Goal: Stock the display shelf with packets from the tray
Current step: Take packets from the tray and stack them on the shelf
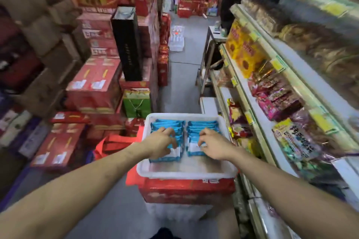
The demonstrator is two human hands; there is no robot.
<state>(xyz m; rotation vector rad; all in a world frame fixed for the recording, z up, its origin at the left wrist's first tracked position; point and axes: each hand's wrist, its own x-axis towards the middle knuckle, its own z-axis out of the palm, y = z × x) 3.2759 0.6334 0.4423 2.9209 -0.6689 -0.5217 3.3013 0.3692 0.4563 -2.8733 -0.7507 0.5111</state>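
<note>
Both bare forearms are stretched forward and down from the lower corners of the view, converging on a white tray [186,174]. The left hand [161,142] is held palm down over the left row of blue packets [167,124]. Its fingers are curled over the tops of the nearest packets and its thumb is set against the front face, so the grip is closed in a pinch on them. The right hand [211,144] is posed the same way over the right row [203,124], wrist slightly bent, and its grip is likewise pinched on the front packets there.

Two hands and one tray are seen. Two rows of packets are stood on edge inside the tray, side by side and filling its far part. The exact number in each row cannot be told, as the edges are blurred together. The tray is carried on one red box [186,190] in the aisle, just beside the display shelf [256,136], which runs along the right. Three tiers of that shelf are visible, each loaded with assorted snack bags.
</note>
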